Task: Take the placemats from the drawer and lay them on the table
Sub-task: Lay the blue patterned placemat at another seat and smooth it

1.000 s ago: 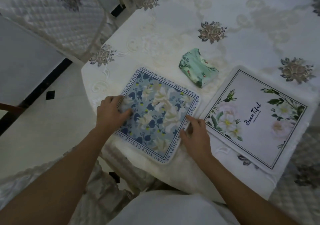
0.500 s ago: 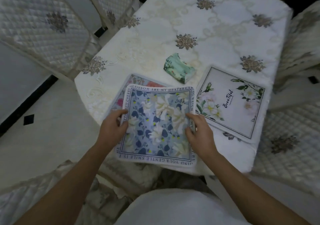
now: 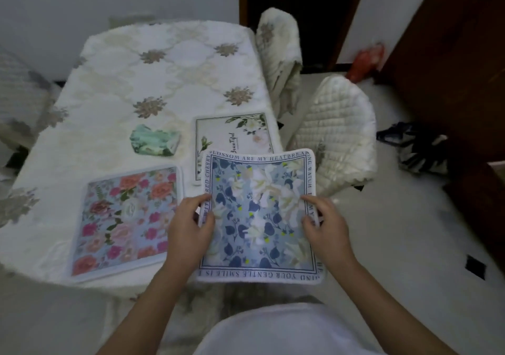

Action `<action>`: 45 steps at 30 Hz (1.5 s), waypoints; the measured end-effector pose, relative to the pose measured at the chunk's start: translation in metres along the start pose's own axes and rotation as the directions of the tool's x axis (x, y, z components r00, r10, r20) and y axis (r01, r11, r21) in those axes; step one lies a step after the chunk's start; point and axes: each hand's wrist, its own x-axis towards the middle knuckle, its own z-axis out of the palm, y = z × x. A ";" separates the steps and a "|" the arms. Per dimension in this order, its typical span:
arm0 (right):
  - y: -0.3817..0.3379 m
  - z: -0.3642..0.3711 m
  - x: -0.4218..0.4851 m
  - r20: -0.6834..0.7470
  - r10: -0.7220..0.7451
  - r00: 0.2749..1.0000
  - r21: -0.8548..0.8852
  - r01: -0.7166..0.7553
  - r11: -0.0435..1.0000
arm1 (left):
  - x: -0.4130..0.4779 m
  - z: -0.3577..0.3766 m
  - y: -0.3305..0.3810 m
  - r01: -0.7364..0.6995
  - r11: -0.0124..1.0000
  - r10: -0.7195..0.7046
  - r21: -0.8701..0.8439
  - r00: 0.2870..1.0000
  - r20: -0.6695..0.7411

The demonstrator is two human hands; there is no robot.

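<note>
Pale embroidered cloth covers the table, which stands against a light wall. Left grip is clamped on the left edge of the blue floral placemat, and right grip pinches the right edge. Between them the mat is held face up over the table's near right corner, with its near edge past the rim. Its far edge hides part of the white placemat lying on the cloth. Just left, the rose placemat lies flat on the table. Beyond that sits a green tissue pack. A quilted chair stands right of the table, and a dark bag sits on the floor farther right.
</note>
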 end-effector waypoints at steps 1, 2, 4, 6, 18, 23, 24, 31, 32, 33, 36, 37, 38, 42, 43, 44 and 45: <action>0.007 -0.014 -0.007 -0.042 0.018 0.999 0.013 -0.017 1.000 | -0.002 0.008 0.013 -0.034 0.999 0.034 -0.003 0.999 0.023; 0.015 -0.027 -0.014 -0.077 0.032 0.997 0.023 -0.030 0.999 | -0.003 0.016 0.024 -0.061 0.998 0.061 0.001 0.997 0.037; 0.031 -0.053 -0.029 -0.133 0.059 0.989 0.039 -0.055 0.998 | -0.008 0.037 0.049 -0.105 0.994 0.103 0.020 0.993 0.058; 0.048 -0.081 -0.046 -0.187 0.089 0.978 0.049 -0.081 0.995 | -0.015 0.064 0.074 -0.148 0.988 0.144 0.037 0.984 0.101; 0.168 -0.257 -0.137 -0.324 0.207 0.923 0.027 -0.210 0.977 | -0.104 0.230 0.194 -0.264 0.964 0.259 -0.025 0.919 0.295; 0.190 -0.297 -0.114 -0.324 0.207 0.923 0.019 -0.213 0.977 | -0.114 0.262 0.229 -0.224 0.974 0.228 -0.045 0.943 0.242; 0.195 -0.303 -0.106 -0.329 0.204 0.922 0.013 -0.212 0.977 | -0.111 0.268 0.235 -0.217 0.975 0.224 -0.055 0.944 0.241; 0.232 -0.333 -0.049 -0.352 0.249 0.902 0.012 -0.262 0.965 | -0.054 0.327 0.265 -0.195 0.977 0.210 -0.083 0.935 0.285; 0.238 -0.338 -0.040 -0.365 0.254 0.896 0.006 -0.271 0.963 | -0.043 0.338 0.270 -0.212 0.973 0.229 -0.091 0.927 0.296; 0.244 -0.343 -0.032 -0.380 0.266 0.886 0.004 -0.286 0.958 | -0.031 0.351 0.276 -0.224 0.970 0.243 -0.097 0.919 0.312; 0.260 -0.361 -0.010 -0.444 0.329 0.833 0.025 -0.356 0.934 | 0.005 0.389 0.296 -0.218 0.968 0.250 -0.125 0.888 0.385; 0.265 -0.366 -0.005 -0.476 0.348 0.808 0.040 -0.375 0.926 | 0.015 0.400 0.304 -0.224 0.965 0.261 -0.138 0.870 0.418; 0.269 -0.372 -0.001 -0.506 0.360 0.784 0.052 -0.389 0.920 | 0.026 0.412 0.313 -0.242 0.959 0.282 -0.147 0.847 0.450; 0.288 -0.391 0.014 -0.574 0.413 0.707 0.094 -0.444 0.891 | 0.065 0.459 0.349 -0.290 0.938 0.347 -0.191 0.766 0.542; 0.292 -0.396 0.019 -0.587 0.426 0.688 0.107 -0.456 0.884 | 0.073 0.470 0.359 -0.306 0.930 0.367 -0.202 0.746 0.556; 0.297 -0.401 0.024 -0.598 0.437 0.672 0.117 -0.466 0.877 | 0.082 0.481 0.368 -0.328 0.919 0.394 -0.219 0.728 0.561; 0.303 -0.405 0.031 -0.606 0.446 0.659 0.125 -0.474 0.872 | 0.091 0.492 0.376 -0.348 0.908 0.417 -0.232 0.713 0.563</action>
